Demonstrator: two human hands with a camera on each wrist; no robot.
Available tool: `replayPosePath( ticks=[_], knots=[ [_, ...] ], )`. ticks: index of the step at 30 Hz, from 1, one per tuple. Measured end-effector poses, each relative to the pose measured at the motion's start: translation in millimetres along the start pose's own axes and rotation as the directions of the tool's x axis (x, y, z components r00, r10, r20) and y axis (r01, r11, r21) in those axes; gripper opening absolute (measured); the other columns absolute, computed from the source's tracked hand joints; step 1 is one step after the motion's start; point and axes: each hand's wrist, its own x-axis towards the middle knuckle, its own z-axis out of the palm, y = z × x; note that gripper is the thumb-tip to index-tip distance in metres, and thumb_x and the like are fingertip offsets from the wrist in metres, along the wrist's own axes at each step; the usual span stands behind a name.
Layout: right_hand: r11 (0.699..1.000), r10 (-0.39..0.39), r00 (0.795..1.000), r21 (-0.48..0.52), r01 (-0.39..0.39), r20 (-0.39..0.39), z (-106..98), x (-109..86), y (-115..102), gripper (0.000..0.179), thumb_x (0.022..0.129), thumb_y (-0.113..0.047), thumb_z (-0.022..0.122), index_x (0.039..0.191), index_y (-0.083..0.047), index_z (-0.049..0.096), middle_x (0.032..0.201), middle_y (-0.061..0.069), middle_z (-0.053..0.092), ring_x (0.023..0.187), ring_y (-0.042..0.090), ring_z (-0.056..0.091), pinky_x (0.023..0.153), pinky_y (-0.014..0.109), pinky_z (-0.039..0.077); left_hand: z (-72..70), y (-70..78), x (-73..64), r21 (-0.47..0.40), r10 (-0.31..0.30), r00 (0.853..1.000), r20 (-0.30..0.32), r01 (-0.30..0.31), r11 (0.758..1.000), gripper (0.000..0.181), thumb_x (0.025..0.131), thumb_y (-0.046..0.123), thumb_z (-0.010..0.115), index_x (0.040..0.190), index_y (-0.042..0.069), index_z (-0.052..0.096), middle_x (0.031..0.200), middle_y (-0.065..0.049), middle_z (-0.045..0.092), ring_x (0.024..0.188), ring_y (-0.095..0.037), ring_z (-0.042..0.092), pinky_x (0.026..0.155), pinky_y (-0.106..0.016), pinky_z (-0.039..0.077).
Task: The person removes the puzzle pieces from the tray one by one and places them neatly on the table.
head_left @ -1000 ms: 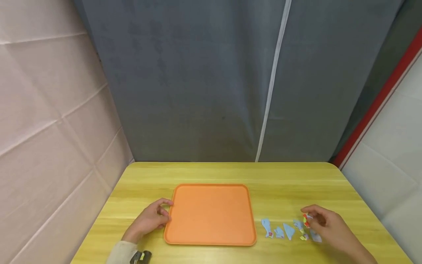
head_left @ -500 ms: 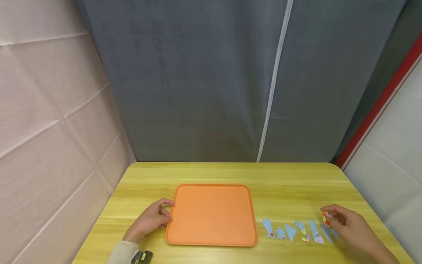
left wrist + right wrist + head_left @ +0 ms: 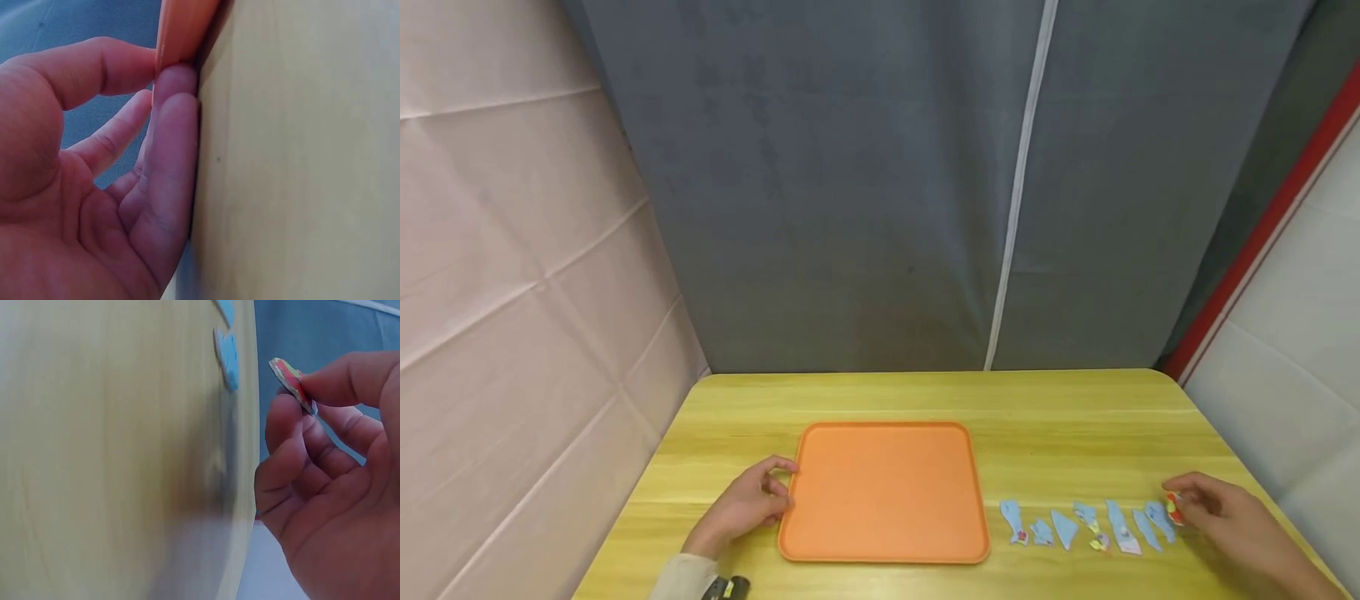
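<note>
In the head view my left hand (image 3: 741, 508) is at the left edge of an orange tray (image 3: 883, 492). The left wrist view shows its thumb and fingertips gripping the tray's rim (image 3: 184, 28), the lower fingers close to the tabletop. At the far right of the table, my right hand (image 3: 1232, 521) pinches a small red and yellow puzzle piece (image 3: 290, 382) between thumb and index finger, held off the table. Just left of that hand lies a row of several flat light-blue puzzle pieces (image 3: 1122, 527), irregular in shape, some with coloured print.
The yellow wood-grain table (image 3: 1075, 417) ends at a grey curtain (image 3: 850, 208) behind. White cloth walls (image 3: 535, 333) close in both sides, with a red strip on the right. Tabletop lies between the tray and the piece row.
My right hand has moved rightward with the red and yellow puzzle piece, uncovering blue pieces at the row's right end. The left hand stays at the tray's edge.
</note>
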Motion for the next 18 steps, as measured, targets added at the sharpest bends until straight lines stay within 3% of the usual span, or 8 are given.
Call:
replayPosePath(
  ticks=[4, 10, 14, 18],
  knots=[
    [1.0, -0.01, 1.0, 0.003, 0.01, 0.01, -4, -0.2, 12, 0.026, 0.108, -0.014, 0.06, 0.121, 0.006, 0.068, 0.099, -0.02, 0.072, 0.079, -0.005, 0.064, 0.067, 0.021, 0.054, 0.5, -0.7, 0.1, -0.015, 0.005, 1.0, 0.004, -0.005, 1.0, 0.053, 0.091, -0.001, 0.067, 0.142, 0.003, 0.054, 0.093, -0.012, 0.066, 0.068, -0.017, 0.056, 0.055, -0.026, 0.045],
    [0.995, 0.09, 0.988, -0.059, -0.083, 0.126, -12, 1.8, 21, 0.036, 0.11, -0.027, 0.059, 0.125, 0.004, 0.068, 0.107, 0.002, 0.073, 0.086, -0.011, 0.057, 0.072, 0.022, 0.053, -0.3, -1.8, 0.4, -0.014, -0.003, 1.0, 0.007, 0.003, 1.0, 0.052, 0.091, 0.0, 0.068, 0.142, 0.004, 0.054, 0.094, -0.012, 0.066, 0.068, -0.016, 0.057, 0.056, -0.026, 0.046],
    [0.999, 0.045, 0.976, 0.017, -0.05, 0.211, -12, -0.2, 31, 0.039, 0.111, -0.025, 0.056, 0.127, 0.009, 0.064, 0.097, -0.002, 0.073, 0.083, -0.003, 0.062, 0.07, 0.023, 0.053, -1.1, -2.5, 0.4, -0.01, 0.0, 1.0, 0.008, 0.0, 1.0, 0.052, 0.091, 0.001, 0.068, 0.141, 0.004, 0.055, 0.094, -0.012, 0.066, 0.069, -0.016, 0.058, 0.056, -0.026, 0.047],
    [0.998, -0.039, 0.975, 0.059, 0.026, 0.221, -10, -1.6, 37, 0.036, 0.11, -0.018, 0.056, 0.126, 0.014, 0.063, 0.091, -0.006, 0.073, 0.08, 0.002, 0.065, 0.069, 0.022, 0.053, -1.2, -2.7, 0.6, -0.012, 0.003, 1.0, 0.008, -0.003, 1.0, 0.054, 0.09, 0.0, 0.067, 0.141, 0.004, 0.055, 0.094, -0.012, 0.066, 0.069, -0.016, 0.058, 0.055, -0.025, 0.046]
  ],
)
